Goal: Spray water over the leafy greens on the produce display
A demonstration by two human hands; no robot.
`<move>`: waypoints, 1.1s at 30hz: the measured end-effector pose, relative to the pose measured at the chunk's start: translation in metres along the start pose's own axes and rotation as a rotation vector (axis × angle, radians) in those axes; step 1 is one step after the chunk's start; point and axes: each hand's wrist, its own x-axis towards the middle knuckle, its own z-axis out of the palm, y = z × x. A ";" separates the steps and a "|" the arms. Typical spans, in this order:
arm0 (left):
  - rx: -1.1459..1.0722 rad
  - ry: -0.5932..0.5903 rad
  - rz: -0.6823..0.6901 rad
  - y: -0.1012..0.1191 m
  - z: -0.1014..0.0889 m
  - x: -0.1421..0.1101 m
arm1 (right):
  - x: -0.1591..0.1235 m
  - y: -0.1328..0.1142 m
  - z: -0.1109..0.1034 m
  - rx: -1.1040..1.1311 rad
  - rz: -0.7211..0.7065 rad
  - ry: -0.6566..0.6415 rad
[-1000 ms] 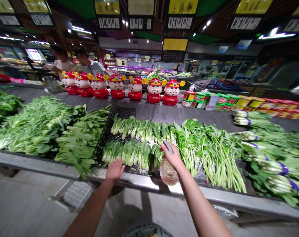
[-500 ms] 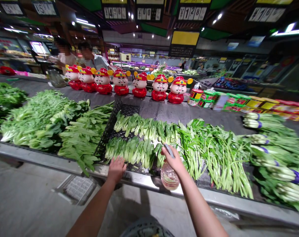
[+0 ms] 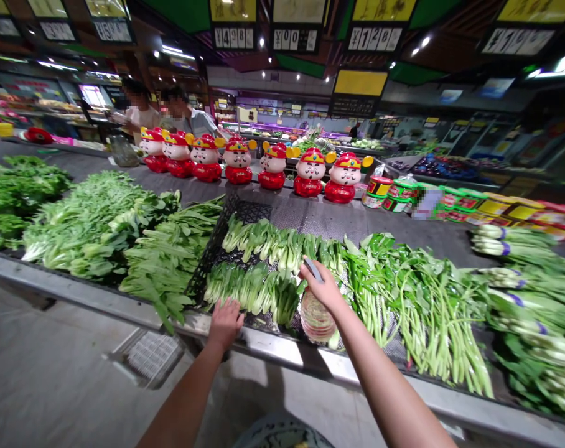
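My right hand (image 3: pixel 323 285) is wrapped round the top of a clear, ribbed spray bottle (image 3: pixel 317 318) with a grey trigger head, held over the near part of the display. Short bok choy (image 3: pixel 282 295) lie in two rows just left of and behind the bottle. At the front metal edge (image 3: pixel 275 343), my left hand (image 3: pixel 226 322) rests with its fingers stretched out, the fingertips by the near row of bok choy. What the palm touches is hidden.
Leafy greens (image 3: pixel 170 249) lie to the left, long-stemmed greens (image 3: pixel 422 305) to the right, then purple-banded bundles (image 3: pixel 534 298). Red figurines (image 3: pixel 273 168) and stacked tubs (image 3: pixel 399 196) line the back. A white crate (image 3: pixel 152 354) sits below the stall. Two people stand behind.
My right hand has moved the spray bottle left and forward, from over the metal edge to over the greens. My left hand stays at the edge. The whole view has shifted slightly.
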 end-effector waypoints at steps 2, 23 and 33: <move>-0.008 -0.016 -0.012 0.001 -0.002 0.000 | 0.008 -0.002 0.005 -0.006 0.010 0.013; -0.041 -0.072 -0.056 0.005 -0.012 0.004 | 0.032 -0.005 0.043 0.033 0.045 -0.049; -0.033 -0.032 -0.061 0.002 -0.003 0.000 | 0.036 0.015 0.056 0.040 0.110 -0.050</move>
